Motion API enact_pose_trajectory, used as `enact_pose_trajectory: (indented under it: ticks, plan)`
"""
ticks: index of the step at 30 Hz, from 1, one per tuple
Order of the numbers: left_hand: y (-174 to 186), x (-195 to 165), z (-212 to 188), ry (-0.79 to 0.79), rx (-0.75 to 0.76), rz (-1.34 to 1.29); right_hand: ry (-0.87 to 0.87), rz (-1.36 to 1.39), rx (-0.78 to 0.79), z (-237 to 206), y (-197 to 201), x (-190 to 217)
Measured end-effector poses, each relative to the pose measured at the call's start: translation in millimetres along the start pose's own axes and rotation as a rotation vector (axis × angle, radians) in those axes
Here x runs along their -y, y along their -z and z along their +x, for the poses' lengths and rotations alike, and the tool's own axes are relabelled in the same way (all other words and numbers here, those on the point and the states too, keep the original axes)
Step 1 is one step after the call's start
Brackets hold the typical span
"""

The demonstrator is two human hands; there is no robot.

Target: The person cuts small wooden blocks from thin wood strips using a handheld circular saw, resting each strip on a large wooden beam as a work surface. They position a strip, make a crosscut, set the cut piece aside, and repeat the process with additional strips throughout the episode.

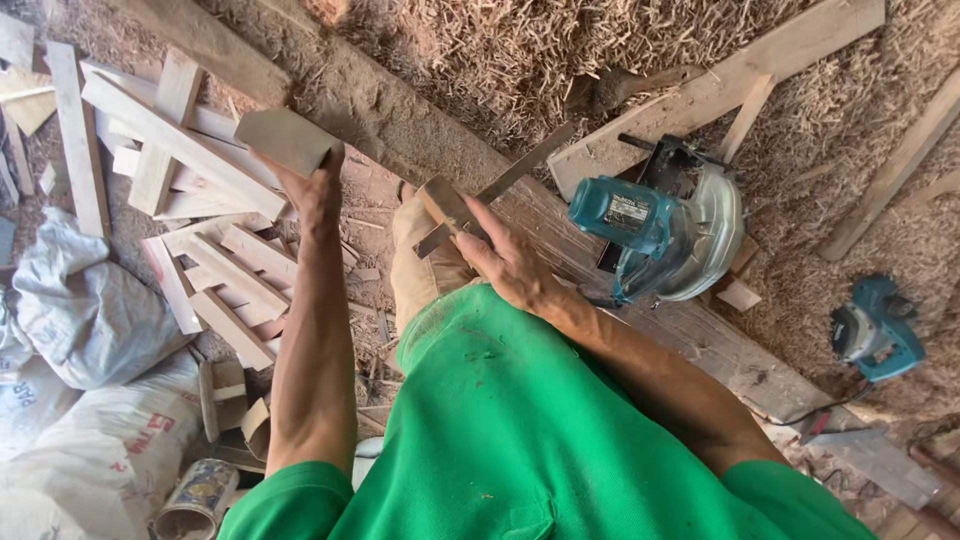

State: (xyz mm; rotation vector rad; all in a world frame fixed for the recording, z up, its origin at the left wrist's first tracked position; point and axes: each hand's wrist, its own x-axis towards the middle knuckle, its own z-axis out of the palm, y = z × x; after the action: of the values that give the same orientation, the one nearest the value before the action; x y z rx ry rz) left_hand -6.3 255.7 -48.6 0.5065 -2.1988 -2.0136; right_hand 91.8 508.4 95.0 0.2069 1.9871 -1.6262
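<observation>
My left hand point(312, 188) reaches out to the left and grips a short wooden block point(283, 138), held above a pile of cut wood pieces point(205, 235). My right hand point(505, 255) holds a try square point(470, 205) with a wooden handle and a metal blade, just over a long plank point(440, 150) that runs diagonally across the view. Both arms come out of a green shirt at the bottom of the frame.
A teal circular saw point(660, 230) rests on the plank right of my right hand. Another teal power tool point(875, 330) lies at the far right on wood shavings point(560, 50). White sacks point(85, 310) and a tin can point(195, 500) sit at lower left.
</observation>
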Motion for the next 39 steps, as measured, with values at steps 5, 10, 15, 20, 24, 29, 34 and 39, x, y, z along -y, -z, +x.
enact_pose_trajectory:
  ticks: [5, 10, 15, 20, 24, 29, 34, 39]
  plan:
    - [-1.4, -2.4, -3.0, 0.138, -0.016, 0.043, 0.210, -0.074, -0.049, 2.1, 2.2, -6.2]
    - [7.2, 5.8, 1.7, 0.150, 0.015, 0.280, 0.016, 0.018, 0.022, 13.9, 9.1, -15.1]
    - [5.3, 3.0, 16.2, -0.111, 0.011, 0.441, -0.109, 0.247, 0.119, 63.2, 1.3, 9.0]
    - [-0.1, -12.8, 39.1, -0.398, 0.125, 0.777, 0.219, 0.010, 0.205, 162.1, -47.5, 48.2]
    - [-2.1, -25.6, 42.6, -0.113, -0.101, 0.018, 0.378, -0.148, 0.213, 193.1, -73.5, 57.9]
    - [2.1, -24.2, 52.0, 0.077, -0.128, 0.002, 0.356, -0.318, 0.196, 192.2, -73.9, 48.4]
    - [7.3, -9.5, 53.9, -0.005, -0.085, -0.112, 0.365, -0.261, 0.191, 217.5, -84.3, 48.3]
    - [8.8, -5.7, 53.0, -0.030, -0.042, -0.036, 0.400, -0.252, 0.244, 200.6, -72.1, 54.9]
